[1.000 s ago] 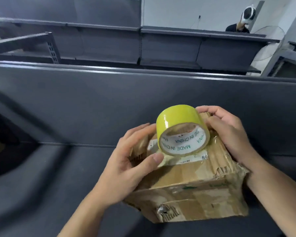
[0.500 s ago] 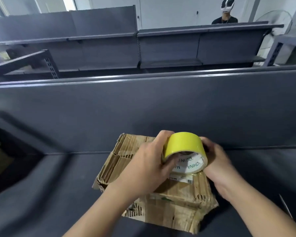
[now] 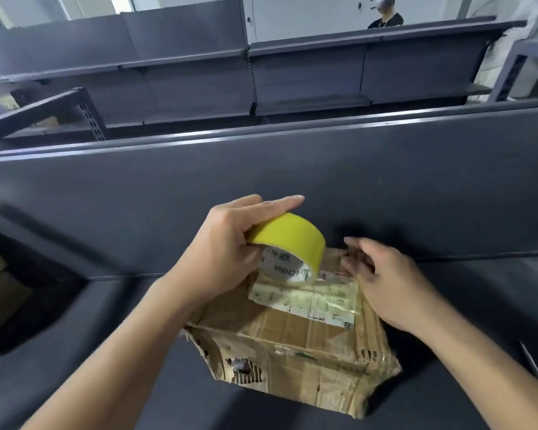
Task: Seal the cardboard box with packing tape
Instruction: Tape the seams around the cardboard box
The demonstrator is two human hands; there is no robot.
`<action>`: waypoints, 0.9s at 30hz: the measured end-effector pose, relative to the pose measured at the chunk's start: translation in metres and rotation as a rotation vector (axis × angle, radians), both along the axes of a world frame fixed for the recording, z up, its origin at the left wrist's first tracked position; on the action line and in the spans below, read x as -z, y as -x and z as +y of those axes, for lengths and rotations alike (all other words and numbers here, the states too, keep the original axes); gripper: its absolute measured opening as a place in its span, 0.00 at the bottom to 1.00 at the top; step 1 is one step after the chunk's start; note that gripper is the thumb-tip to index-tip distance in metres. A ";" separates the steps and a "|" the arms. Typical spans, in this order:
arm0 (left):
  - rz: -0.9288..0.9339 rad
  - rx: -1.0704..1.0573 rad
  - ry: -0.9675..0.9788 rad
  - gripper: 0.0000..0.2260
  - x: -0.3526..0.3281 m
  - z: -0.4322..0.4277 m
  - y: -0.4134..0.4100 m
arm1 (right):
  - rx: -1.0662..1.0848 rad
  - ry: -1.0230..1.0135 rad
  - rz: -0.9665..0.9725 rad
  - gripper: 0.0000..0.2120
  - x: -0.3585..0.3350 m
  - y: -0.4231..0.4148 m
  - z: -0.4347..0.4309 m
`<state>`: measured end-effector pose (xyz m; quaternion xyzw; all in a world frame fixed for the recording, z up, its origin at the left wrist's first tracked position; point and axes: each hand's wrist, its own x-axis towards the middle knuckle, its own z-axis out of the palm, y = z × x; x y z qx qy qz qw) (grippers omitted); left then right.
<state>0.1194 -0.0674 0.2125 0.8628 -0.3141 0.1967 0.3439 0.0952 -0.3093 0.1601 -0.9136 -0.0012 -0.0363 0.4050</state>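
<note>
Tape roll [image 3: 289, 240] tight in left hand [image 3: 224, 243], over cardboard box [image 3: 308, 346]; right hand [image 3: 385, 283] loose-fingered at its far edge

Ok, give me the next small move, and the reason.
Probably draw the tape roll toward you along the cardboard box top: the left hand grips it over the label, and the right hand sits at the far edge, seemingly anchoring the tape end.

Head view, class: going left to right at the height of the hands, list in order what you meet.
In order: left hand, gripping the roll → yellow roll of packing tape → right hand, at the far edge of the battered brown cardboard box. The box lies under all three, so it is left out.
</note>
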 end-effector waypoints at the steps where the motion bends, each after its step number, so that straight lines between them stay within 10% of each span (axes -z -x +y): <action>1: -0.005 0.025 -0.018 0.30 0.000 0.007 -0.002 | -0.020 0.066 -0.002 0.19 -0.003 0.001 0.001; 13: 0.021 0.188 -0.159 0.25 -0.028 0.063 -0.002 | -0.149 0.802 -0.043 0.28 -0.025 0.011 0.006; 22: -0.040 0.202 -0.494 0.16 -0.038 0.086 -0.003 | -0.166 0.890 -0.089 0.28 -0.018 0.011 0.008; 27: -0.208 -0.048 -0.478 0.29 -0.036 0.138 -0.007 | -0.167 0.909 -0.085 0.28 -0.017 0.014 0.003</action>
